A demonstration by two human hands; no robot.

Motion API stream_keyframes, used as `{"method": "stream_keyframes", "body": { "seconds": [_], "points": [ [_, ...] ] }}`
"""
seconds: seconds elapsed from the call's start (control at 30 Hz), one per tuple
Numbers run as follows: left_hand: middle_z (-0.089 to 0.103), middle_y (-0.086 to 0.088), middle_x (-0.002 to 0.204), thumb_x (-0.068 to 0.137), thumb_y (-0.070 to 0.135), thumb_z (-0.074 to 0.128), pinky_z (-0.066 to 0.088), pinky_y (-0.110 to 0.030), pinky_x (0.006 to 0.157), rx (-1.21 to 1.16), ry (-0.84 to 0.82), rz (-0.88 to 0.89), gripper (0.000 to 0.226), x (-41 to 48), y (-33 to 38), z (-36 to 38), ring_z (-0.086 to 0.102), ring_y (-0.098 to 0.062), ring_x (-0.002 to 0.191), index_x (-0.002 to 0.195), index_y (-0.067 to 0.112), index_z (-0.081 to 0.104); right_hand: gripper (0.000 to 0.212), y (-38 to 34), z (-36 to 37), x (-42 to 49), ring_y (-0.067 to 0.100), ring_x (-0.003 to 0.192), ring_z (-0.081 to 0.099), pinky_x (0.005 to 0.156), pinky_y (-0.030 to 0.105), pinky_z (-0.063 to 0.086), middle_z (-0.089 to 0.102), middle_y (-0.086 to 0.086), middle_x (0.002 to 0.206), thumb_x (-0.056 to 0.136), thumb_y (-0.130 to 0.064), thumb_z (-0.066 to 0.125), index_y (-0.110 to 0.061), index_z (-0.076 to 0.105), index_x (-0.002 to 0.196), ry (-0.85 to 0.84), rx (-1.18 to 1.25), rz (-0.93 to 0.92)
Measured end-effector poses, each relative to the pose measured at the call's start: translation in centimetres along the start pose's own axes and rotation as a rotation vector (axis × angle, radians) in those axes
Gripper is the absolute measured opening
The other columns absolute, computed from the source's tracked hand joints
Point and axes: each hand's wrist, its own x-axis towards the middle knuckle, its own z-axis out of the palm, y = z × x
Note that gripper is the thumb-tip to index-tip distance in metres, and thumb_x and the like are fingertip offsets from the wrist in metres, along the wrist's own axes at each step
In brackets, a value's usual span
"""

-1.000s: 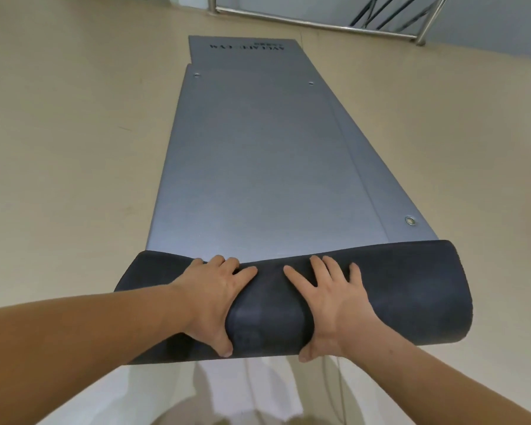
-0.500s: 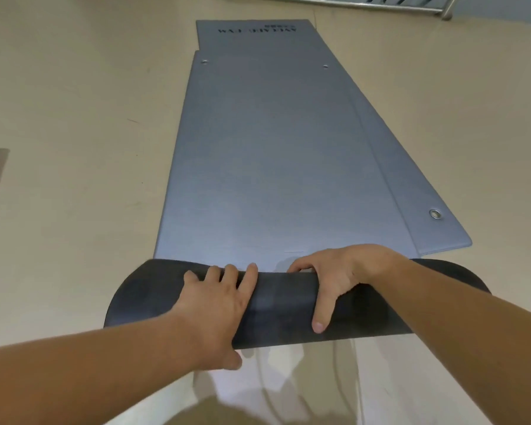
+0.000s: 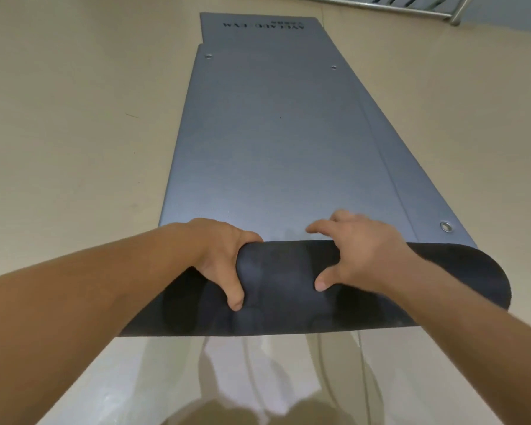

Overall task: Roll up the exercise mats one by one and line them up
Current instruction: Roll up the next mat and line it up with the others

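1. Vs 0.5 s ago: the left hand (image 3: pixel 224 260) no longer lies flat on the rolled end (image 3: pixel 288 289). Its fingers are now hooked over the far side and the thumb runs down the near face, so it grips the roll.
2. The right hand (image 3: pixel 360 251) is still arched over the top, as 0.5 s ago, with its thumb on the near face and fingers curled past the far edge, clasping the roll. The fingertips are blurred, so can't tell if they touch the flat part.
3. 1 s ago both palms were spread flat on the roll w/ fingers straight. Now both are clenched round it.
4. The roll has gone fwd. The lower mat (image 3: pixel 426 179) had its near R corner exposed 0.5 s ago; that corner now meets the roll's R end. Its grommet (image 3: pixel 445 226) sits just beyond the roll.
5. The top mat (image 3: pixel 273 148) lies on the beige floor (image 3: pixel 74 118), stacked on the lower mat. The lower mat shows as a strip along the R side and as a printed end at the far end.
6. Long axis of the flat part runs straight away from the person toward the metal rail (image 3: pixel 411 7). The roll's axis goes L-R across that, dark underside outward, at the near end.
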Motion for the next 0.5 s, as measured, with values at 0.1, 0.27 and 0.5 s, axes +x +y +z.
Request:
{"method": "stream_keyframes", "body": {
  "seconds": [0.1, 0.27, 0.5],
  "points": [
    [0.066, 0.025, 0.121, 0.048, 0.051, 0.102, 0.052, -0.045, 0.106, -0.120, -0.049, 0.026, 0.096, 1.1, -1.1, -0.9, 0.064, -0.013, 0.114, 0.130, 0.055, 0.053, 0.106, -1.9, 2.7, -2.9, 0.031, 0.156, 0.017, 0.124, 0.051, 0.027, 0.011, 0.007, 0.171, 0.083, -0.076, 0.064, -0.044, 0.001, 0.162, -0.084, -0.102, 0.010],
    [0.050, 0.016, 0.146, 0.045, 0.072, 0.094, 0.049, -0.046, 0.108, 0.130, 0.128, -0.050, 0.133, 0.8, -0.9, -0.9, 0.054, -0.020, 0.133, 0.158, 0.047, 0.027, 0.142, -2.8, 4.7, -0.5, 0.043, 0.158, -0.010, 0.125, 0.062, 0.013, -0.017, 0.017, 0.170, 0.070, -0.080, 0.075, -0.030, -0.023, 0.160, -0.151, -0.263, 0.042],
    [0.050, 0.000, 0.135, 0.068, 0.082, 0.073, 0.051, -0.041, 0.089, 0.340, 0.452, -0.128, 0.111, -2.4, -0.3, 0.4, 0.051, -0.024, 0.122, 0.157, 0.034, 0.026, 0.139, -0.2, -1.4, 4.7, 0.024, 0.138, 0.046, 0.105, 0.044, 0.043, 0.045, -0.009, 0.152, 0.046, -0.081, 0.086, -0.043, 0.018, 0.162, -0.174, -0.108, -0.055]
  ]
}}
